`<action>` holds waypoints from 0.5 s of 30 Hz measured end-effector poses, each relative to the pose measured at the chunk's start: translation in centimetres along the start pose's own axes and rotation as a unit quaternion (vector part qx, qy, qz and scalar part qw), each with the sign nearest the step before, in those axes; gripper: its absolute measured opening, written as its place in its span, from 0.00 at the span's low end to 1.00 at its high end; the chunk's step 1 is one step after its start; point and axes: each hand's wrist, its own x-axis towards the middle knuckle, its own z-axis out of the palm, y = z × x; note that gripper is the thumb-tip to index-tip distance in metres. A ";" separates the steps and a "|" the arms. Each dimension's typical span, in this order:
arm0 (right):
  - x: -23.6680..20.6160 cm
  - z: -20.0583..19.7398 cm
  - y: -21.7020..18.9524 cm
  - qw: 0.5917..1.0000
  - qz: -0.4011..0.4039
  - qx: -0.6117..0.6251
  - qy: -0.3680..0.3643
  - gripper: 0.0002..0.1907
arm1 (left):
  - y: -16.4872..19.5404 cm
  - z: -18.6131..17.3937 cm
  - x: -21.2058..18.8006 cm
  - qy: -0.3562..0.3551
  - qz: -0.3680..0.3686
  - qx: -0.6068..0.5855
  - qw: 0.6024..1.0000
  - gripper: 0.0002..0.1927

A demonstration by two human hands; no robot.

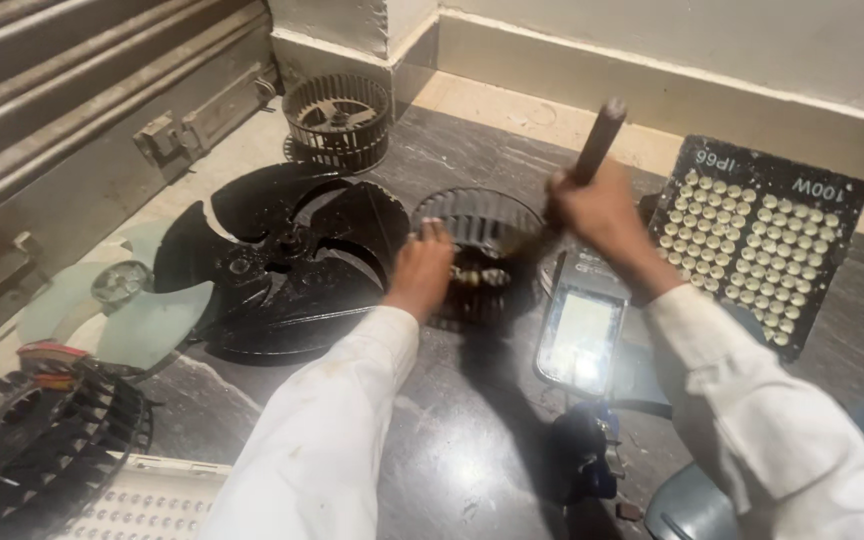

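Blower wheel: dark, matt, slatted metal. Fan blade: glossy black plastic. Floor: polished dark stone. Sleeves: white cloth, matt.

left hand pressing down, right hand fisted
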 end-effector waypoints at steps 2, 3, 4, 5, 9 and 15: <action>0.5 -0.6 -0.2 0.998 -0.060 -0.023 0.011 0.13 | 0.4 0.6 0.0 0.063 0.062 0.072 0.994 0.29; 0.5 -0.7 -0.1 0.995 -0.088 -0.034 0.017 0.14 | 0.6 0.9 0.0 0.094 0.093 0.107 0.985 0.28; 0.4 -0.8 0.0 0.991 -0.128 -0.032 0.012 0.14 | 0.5 1.2 0.0 0.098 0.089 0.108 0.985 0.28; 0.2 -0.8 0.1 0.986 -0.166 -0.035 0.008 0.14 | 0.5 1.4 -0.1 0.104 0.084 0.104 0.986 0.28; -0.5 -0.8 -0.1 0.995 -0.035 -0.087 -0.036 0.11 | 1.1 1.0 -0.2 0.028 0.086 0.104 0.990 0.28; -1.2 -1.3 -0.7 0.984 -0.156 0.075 -0.043 0.17 | 4.0 -3.1 -1.8 0.088 0.098 0.100 0.986 0.22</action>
